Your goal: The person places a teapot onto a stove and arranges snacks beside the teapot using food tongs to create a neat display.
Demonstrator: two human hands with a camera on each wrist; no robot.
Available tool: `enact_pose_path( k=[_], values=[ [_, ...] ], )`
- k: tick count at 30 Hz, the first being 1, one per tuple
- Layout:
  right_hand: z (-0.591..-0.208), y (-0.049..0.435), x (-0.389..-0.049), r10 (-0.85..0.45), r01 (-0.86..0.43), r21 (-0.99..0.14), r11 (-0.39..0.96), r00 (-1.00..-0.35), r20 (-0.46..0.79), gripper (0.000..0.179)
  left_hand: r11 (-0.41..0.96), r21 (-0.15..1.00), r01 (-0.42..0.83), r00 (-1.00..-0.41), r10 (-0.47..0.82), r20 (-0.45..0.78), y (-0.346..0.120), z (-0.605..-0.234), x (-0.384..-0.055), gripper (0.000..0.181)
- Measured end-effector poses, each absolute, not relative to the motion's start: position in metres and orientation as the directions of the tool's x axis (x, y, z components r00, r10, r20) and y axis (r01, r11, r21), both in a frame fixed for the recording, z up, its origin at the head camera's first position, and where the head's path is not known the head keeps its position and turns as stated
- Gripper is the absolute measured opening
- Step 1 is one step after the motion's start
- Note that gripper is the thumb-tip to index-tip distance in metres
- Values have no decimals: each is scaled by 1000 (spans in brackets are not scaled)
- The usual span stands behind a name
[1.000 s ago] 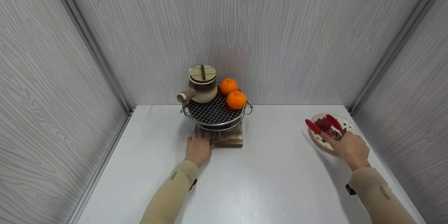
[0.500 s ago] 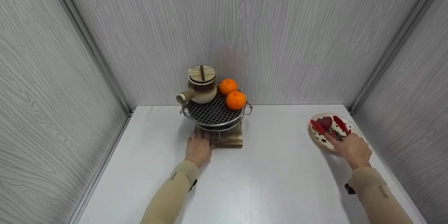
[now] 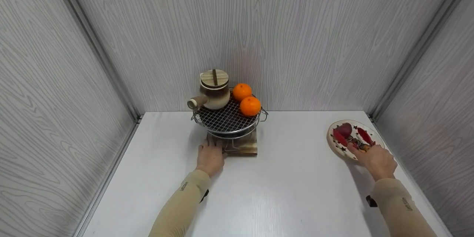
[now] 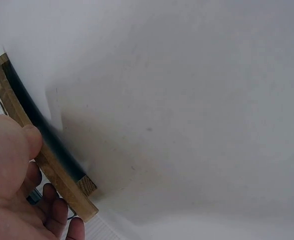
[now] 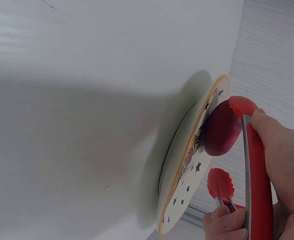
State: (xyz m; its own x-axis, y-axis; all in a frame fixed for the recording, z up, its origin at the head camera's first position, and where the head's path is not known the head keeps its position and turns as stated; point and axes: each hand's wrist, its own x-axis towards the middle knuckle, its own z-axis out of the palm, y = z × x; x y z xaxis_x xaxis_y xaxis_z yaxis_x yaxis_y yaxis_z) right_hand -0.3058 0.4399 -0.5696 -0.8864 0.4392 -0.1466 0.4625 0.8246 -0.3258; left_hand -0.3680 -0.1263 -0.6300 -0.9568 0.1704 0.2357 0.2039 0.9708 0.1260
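Observation:
In the head view my left hand holds the left front corner of a wooden base board under a round wire grill. The left wrist view shows the thumb against the board's edge and the fingers bent over it. My right hand grips red-tipped tongs, their arms spread apart. These reach over a star-patterned plate at the right. On the plate lies a dark purple oval thing, perhaps a fruit or vegetable; whether a tip touches it, I cannot tell. Something patterned on the plate is partly hidden.
On the grill stand a brown-and-cream side-handled pot with a wooden lid and two orange fruits. White table lies between grill and plate. Pale wood-grain walls close the back and both sides.
My right hand and the tongs have moved right and slightly down over the plate, uncovering more of the purple thing. The plate has shifted slightly right. My left hand stays in place.

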Motion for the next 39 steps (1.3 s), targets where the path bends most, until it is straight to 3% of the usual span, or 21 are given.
enact_pose_path(
  k=[14, 39],
  values=[
    [-569, 451, -302, 448, 506, -340, 793, -862, -238, 84, 969, 137, 204, -958, 169, 230, -129, -636, -372, 77],
    [-585, 445, -330, 445, 447, -336, 829, -891, -88, 78, 969, 139, 206, -956, 169, 242, -127, -637, -371, 76]
  ],
)
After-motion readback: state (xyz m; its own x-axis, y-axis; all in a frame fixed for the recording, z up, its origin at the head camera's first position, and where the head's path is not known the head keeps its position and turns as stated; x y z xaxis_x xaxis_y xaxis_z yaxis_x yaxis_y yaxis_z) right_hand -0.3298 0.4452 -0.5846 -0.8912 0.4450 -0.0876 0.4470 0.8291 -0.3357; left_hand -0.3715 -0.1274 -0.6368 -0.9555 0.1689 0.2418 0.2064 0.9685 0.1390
